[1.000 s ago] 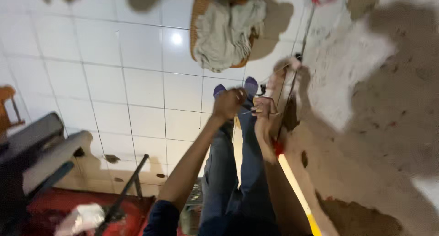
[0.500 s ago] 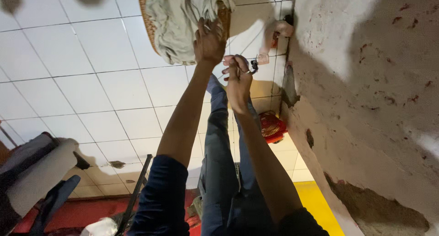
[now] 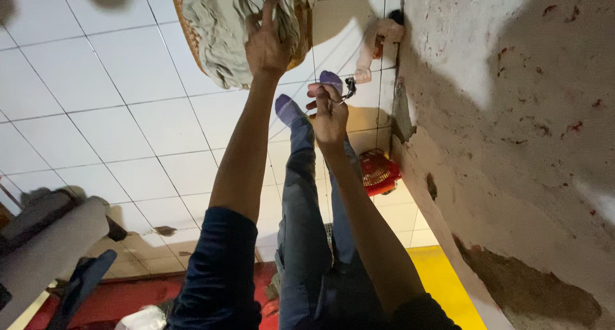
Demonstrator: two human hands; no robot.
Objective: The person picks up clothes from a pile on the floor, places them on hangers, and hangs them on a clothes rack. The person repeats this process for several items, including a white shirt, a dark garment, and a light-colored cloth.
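My left hand (image 3: 266, 45) reaches out over my legs and grips a crumpled grey-green cloth (image 3: 218, 42), fingers sunk into its folds. The cloth lies heaped in a round woven basket (image 3: 181, 16) on the white tiled floor. My right hand (image 3: 330, 112) is nearer to me, above my purple-socked feet (image 3: 288, 107). It pinches a small dark metal tool (image 3: 350, 85) between its fingertips; I cannot tell what kind of tool it is. My legs in grey trousers (image 3: 301, 215) stretch out under both arms.
A rough plastered wall (image 3: 512, 112) runs along the right. At its foot stand a small red fan (image 3: 379, 172) and a pale object (image 3: 378, 42). A yellow strip (image 3: 442, 285), a red mat (image 3: 122, 298) and a grey padded piece (image 3: 54, 237) lie near me.
My left hand has moved from beside the right hand forward onto the cloth in the basket. The right hand keeps the metal tool. The basket now looks closer.
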